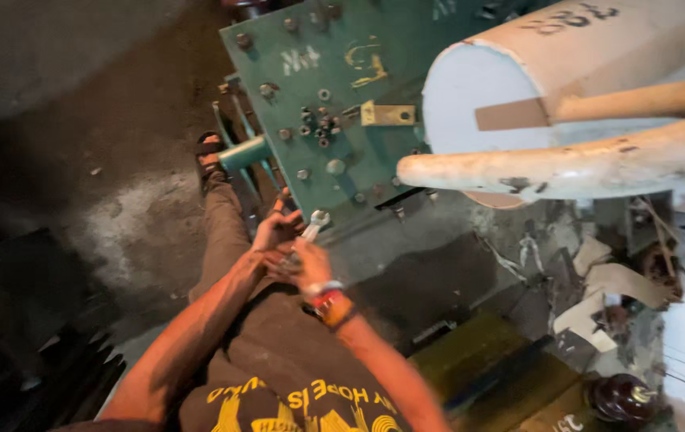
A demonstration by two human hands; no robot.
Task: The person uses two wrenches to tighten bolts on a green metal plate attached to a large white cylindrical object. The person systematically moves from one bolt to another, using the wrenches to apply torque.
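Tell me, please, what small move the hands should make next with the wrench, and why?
Probably lift the wrench up to one of the bolts on the green plate. Both the left hand and the right hand grip it just below the plate's lower edge, and its open end points toward the plate but touches no bolt yet.

Wrench (313, 225): bright bare metal, glossy at the open end. Green machine housing (334, 120): painted metal, matt, scuffed, studded with dull bolts. Pale pipe (566, 164): chipped, rough paint. Floor (118, 208): rough concrete, dusty. Trousers (226, 232): brown matt cloth. Dark insulator (622, 398): glossy, ceramic-looking.
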